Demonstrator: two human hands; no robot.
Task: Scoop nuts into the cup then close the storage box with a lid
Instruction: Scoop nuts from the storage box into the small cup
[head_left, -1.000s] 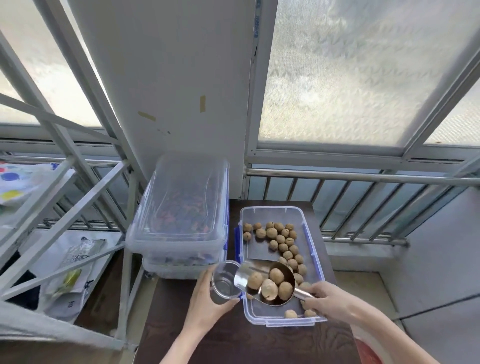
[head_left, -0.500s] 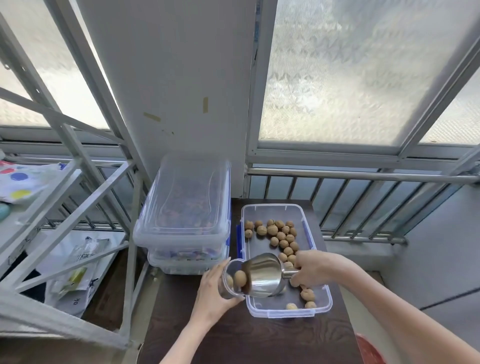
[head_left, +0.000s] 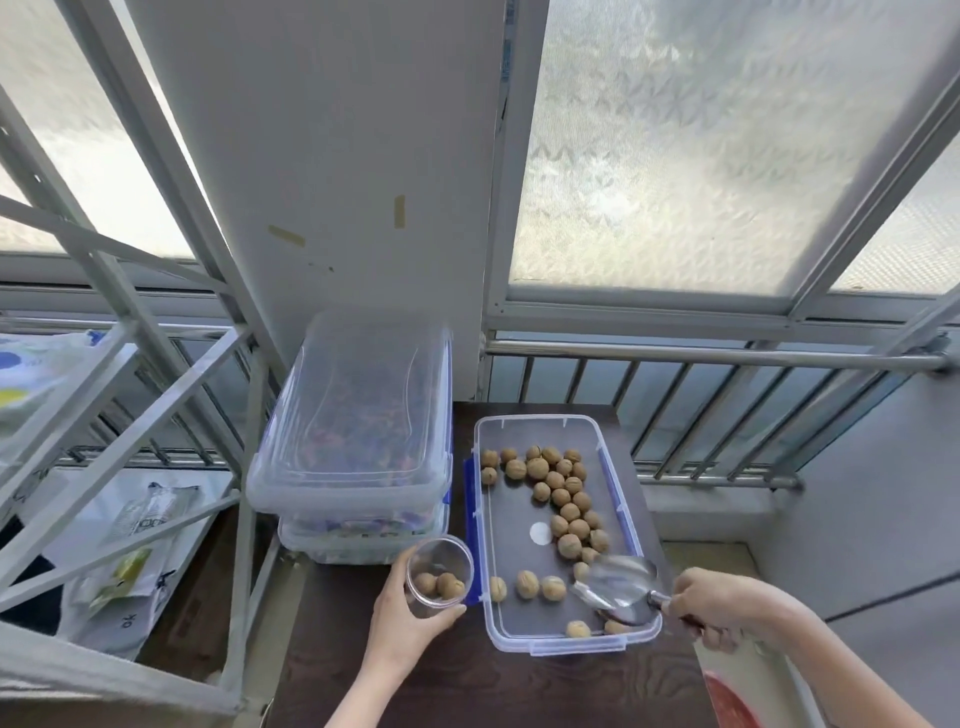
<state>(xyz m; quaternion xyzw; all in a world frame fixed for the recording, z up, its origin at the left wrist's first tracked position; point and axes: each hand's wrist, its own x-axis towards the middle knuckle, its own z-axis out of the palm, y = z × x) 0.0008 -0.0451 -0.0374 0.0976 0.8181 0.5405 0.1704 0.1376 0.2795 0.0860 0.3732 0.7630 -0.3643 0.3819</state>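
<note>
A clear storage box (head_left: 540, 432) with blue clips lies open on the dark wooden table (head_left: 467, 675), with several walnuts (head_left: 566, 512) scattered inside. My left hand (head_left: 402, 621) grips a clear plastic cup (head_left: 439, 571) just left of the box; a few walnuts sit in it. My right hand (head_left: 719, 605) holds a shiny metal scoop (head_left: 618, 584) by its handle, with the empty scoop bowl low inside the box's near right corner. No loose lid for the open box shows.
Two closed clear boxes (head_left: 353, 431) are stacked left of the open one, against the white wall. A white metal rack (head_left: 124, 415) with bags stands further left. A railing (head_left: 717, 358) and frosted windows lie behind. A red object (head_left: 727, 701) shows at the lower right.
The scoop, which was tipped over the cup pouring walnuts, has swung back right and down into the box, empty. The cup now holds walnuts and stands more upright.
</note>
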